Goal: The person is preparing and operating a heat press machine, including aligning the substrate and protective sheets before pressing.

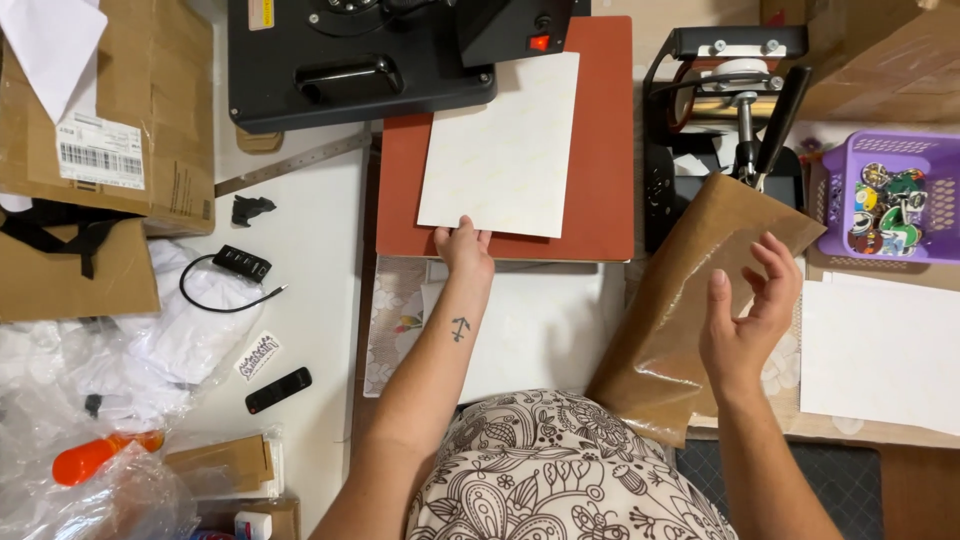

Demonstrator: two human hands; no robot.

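Note:
My left hand (463,248) pinches the near edge of a white sheet (503,145) that lies on the red pad (606,150) of a black heat press (350,60). My right hand (750,320) hovers open, fingers spread, just over a brown sheet of paper (680,300) draped beside the press; it holds nothing.
A mug press (735,90) stands at the back right, next to a purple basket (835,200) of colourful badges. White paper (880,350) lies at the right. On the left: cardboard boxes (150,90), a metal ruler (290,165), a black hub with cable (240,265), plastic bags, an orange-handled tool (95,457).

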